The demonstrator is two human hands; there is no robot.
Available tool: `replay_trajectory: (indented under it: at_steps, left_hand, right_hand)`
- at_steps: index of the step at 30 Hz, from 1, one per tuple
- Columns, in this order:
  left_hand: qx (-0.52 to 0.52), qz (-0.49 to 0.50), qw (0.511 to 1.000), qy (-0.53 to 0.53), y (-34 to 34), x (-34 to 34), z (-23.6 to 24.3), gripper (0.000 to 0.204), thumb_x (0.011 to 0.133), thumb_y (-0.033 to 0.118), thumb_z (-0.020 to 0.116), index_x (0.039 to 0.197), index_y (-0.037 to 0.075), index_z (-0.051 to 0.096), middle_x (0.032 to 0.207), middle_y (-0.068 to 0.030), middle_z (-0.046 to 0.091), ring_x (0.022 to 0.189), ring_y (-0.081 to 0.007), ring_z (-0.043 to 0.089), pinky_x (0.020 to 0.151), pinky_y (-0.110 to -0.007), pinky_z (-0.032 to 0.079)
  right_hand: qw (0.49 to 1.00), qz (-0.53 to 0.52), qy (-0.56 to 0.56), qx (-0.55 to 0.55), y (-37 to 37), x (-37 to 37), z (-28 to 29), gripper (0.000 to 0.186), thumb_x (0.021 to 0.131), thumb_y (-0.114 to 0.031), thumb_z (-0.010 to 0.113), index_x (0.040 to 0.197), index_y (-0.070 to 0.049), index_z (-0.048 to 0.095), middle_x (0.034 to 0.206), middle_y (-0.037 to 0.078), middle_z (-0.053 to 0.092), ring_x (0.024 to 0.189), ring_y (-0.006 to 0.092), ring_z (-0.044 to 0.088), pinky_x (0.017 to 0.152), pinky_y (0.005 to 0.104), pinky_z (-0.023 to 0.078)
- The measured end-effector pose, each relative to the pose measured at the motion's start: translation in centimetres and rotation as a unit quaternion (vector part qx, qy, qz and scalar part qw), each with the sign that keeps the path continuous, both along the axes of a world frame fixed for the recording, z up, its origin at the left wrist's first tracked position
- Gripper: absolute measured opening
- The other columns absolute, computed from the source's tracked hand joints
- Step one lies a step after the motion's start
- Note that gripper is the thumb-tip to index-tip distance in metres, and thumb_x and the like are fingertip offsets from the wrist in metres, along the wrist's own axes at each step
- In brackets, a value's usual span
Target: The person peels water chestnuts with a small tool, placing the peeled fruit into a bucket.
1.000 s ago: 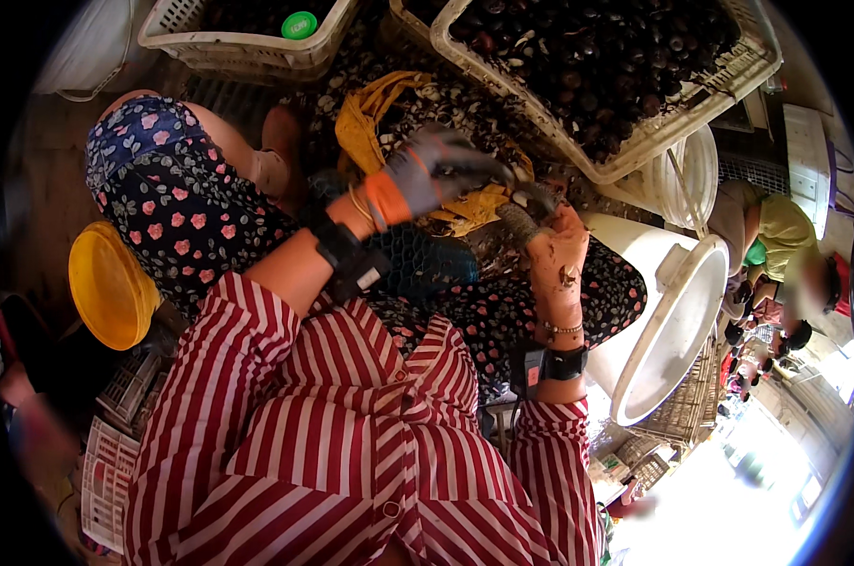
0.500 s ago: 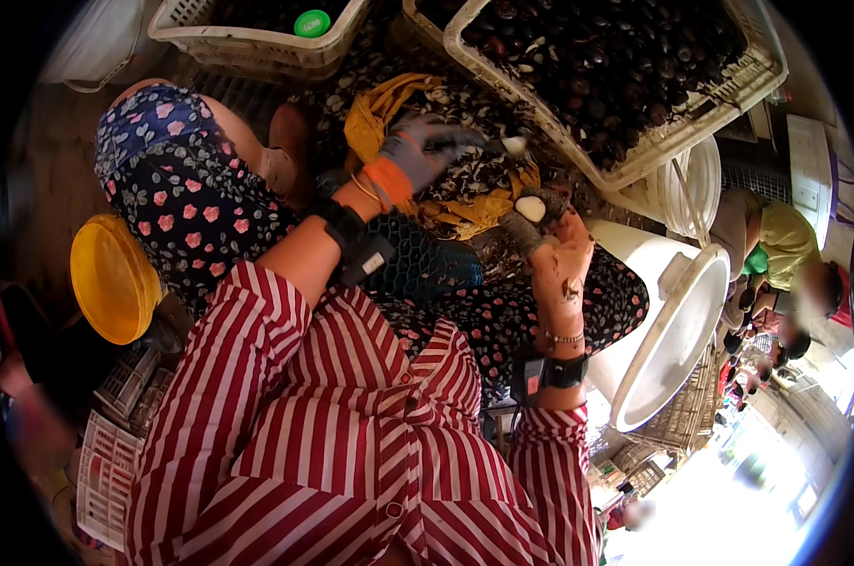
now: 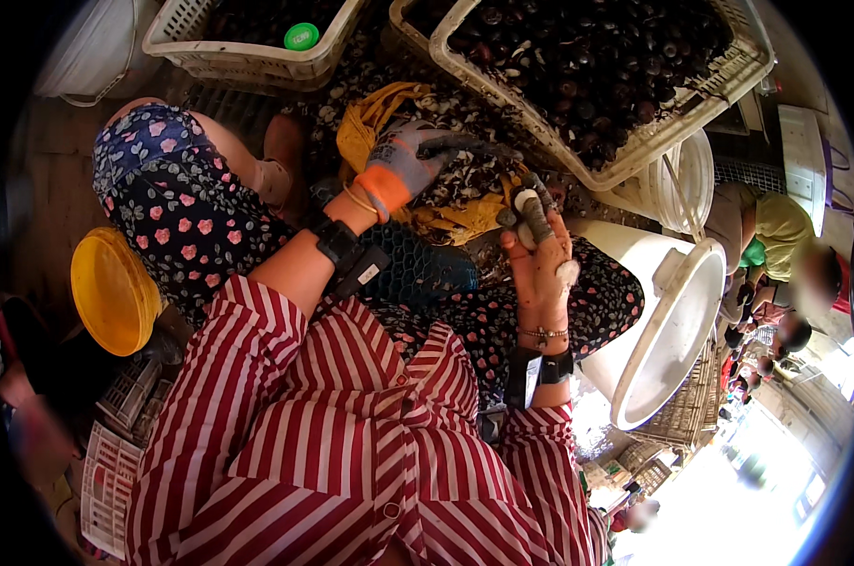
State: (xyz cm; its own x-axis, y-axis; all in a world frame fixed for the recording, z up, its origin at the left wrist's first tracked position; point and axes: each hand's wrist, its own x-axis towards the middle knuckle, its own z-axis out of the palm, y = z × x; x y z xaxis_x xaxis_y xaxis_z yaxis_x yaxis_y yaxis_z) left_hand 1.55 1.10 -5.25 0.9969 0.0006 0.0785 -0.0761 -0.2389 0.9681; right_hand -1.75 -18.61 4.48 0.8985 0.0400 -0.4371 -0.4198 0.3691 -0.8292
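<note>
My left hand, in a grey and orange glove, stretches its dark-stained fingers rightward over pale and dark peelings. Whether something thin and dark lies along those fingers is hard to make out. My right hand is raised palm up with grey covers on some fingers. Its fingers hold a small whitish round piece, like a peeled water chestnut. A pale flat bit clings to the side of that hand. Crumpled yellow cloth or bag lies between the hands, beside dark blue-green netting on my lap.
A large pale crate of dark round produce stands ahead right, another crate with a green lid ahead left. A white bucket leans at my right knee. At left is a yellow bucket. Other people sit far right.
My right hand has turned palm up, its fingers pointing away from me, and moved slightly left. My left hand has drawn back a little, fingers still stretching right. The view has shifted slightly.
</note>
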Motion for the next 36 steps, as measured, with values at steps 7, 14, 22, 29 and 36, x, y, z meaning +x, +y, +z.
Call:
replay_trajectory:
  at_steps: [7,14,22,29,36]
  left_hand:
    - [0.015,-0.085,0.988,-0.127,-0.7,-0.8,4.0,0.032,0.073,0.006,0.066,0.102,0.020,0.068,0.085,-0.0073,0.065,0.083,-0.0211,0.058,0.076,-0.038,0.045]
    - [0.097,-0.120,0.976,-0.156,-1.2,-1.1,5.5,0.032,0.072,-0.001,0.063,0.099,0.015,0.069,0.088,-0.0077,0.065,0.081,-0.0237,0.061,0.076,-0.037,0.049]
    - [0.086,-0.085,0.974,-0.190,-1.2,-0.8,3.5,0.031,0.073,0.000,0.063,0.101,0.012,0.068,0.089,-0.0079,0.064,0.079,-0.0223,0.061,0.075,-0.034,0.049]
    - [0.047,-0.065,0.975,-0.207,-2.6,-1.4,3.6,0.031,0.073,0.002,0.063,0.103,0.011,0.066,0.091,-0.0086,0.063,0.083,-0.0237,0.059,0.077,-0.034,0.046]
    - [-0.011,-0.055,0.989,-0.135,-2.7,-1.4,2.7,0.032,0.072,0.001,0.063,0.102,0.012,0.067,0.089,-0.0088,0.063,0.082,-0.0234,0.057,0.075,-0.034,0.046]
  right_hand:
    - [0.987,-0.131,-0.009,0.096,-0.4,-1.4,-2.7,0.020,0.083,-0.005,0.057,0.103,-0.002,0.055,0.096,0.008,0.058,0.079,0.0202,0.057,0.070,0.0319,0.051]
    - [0.992,-0.024,-0.102,0.067,-1.0,-0.9,-2.5,0.020,0.085,-0.005,0.049,0.102,0.003,0.055,0.091,0.008,0.059,0.070,0.0182,0.055,0.061,0.0295,0.048]
    - [0.995,-0.051,-0.085,0.011,0.4,-1.1,-1.5,0.023,0.084,-0.007,0.050,0.106,-0.001,0.054,0.098,0.008,0.058,0.079,0.0163,0.056,0.064,0.0290,0.048]
    - [0.980,-0.095,0.020,0.172,0.3,-0.5,-3.3,0.021,0.087,-0.011,0.049,0.107,-0.005,0.053,0.098,0.007,0.058,0.076,0.0153,0.054,0.061,0.0267,0.046]
    - [0.925,-0.176,0.086,0.326,2.1,0.0,-2.1,0.018,0.090,-0.008,0.046,0.106,-0.002,0.053,0.090,0.007,0.053,0.070,0.0146,0.042,0.051,0.0217,0.031]
